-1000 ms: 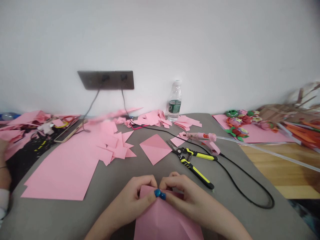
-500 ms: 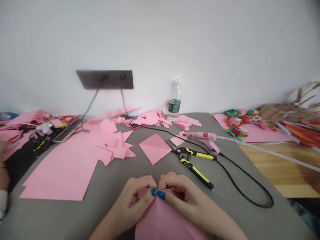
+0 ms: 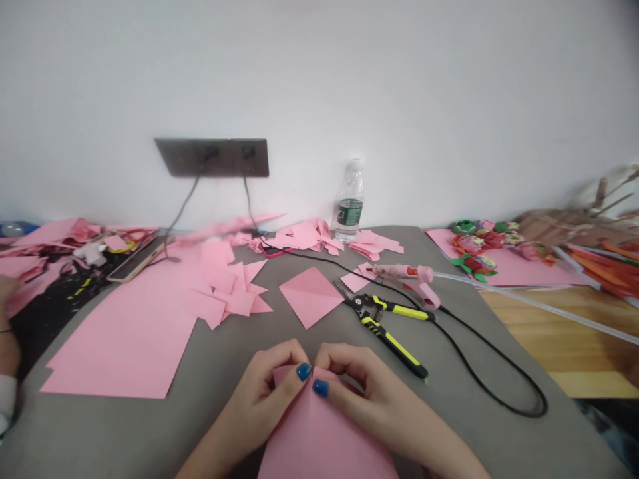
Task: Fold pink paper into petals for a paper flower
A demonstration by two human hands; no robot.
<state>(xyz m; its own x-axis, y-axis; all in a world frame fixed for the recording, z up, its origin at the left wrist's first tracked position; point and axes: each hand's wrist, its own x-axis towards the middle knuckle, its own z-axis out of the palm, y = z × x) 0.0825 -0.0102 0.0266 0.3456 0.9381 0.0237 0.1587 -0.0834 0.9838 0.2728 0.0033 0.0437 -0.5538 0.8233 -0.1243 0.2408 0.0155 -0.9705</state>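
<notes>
"What are you counting on the table (image 3: 224, 362)?"

"One bottle (image 3: 350, 211) is standing at the back, one glue gun (image 3: 399, 272) is lying towards the right, one pair of pliers (image 3: 368, 308) is lying open in front of it, and one square of paper (image 3: 310, 299) is lying just beside the pliers' tips. The scraps (image 3: 232, 289) are overlapping too much to count."

"And the grip?"

"Two hands are pinching one pink sheet (image 3: 319, 439): the left hand (image 3: 269, 386) and the right hand (image 3: 362, 392), thumbs close together."

"Where is the sheet sitting?"

"Its top edge is running between thumbs and bent fingers; the rest is spreading below, between the wrists."
</notes>
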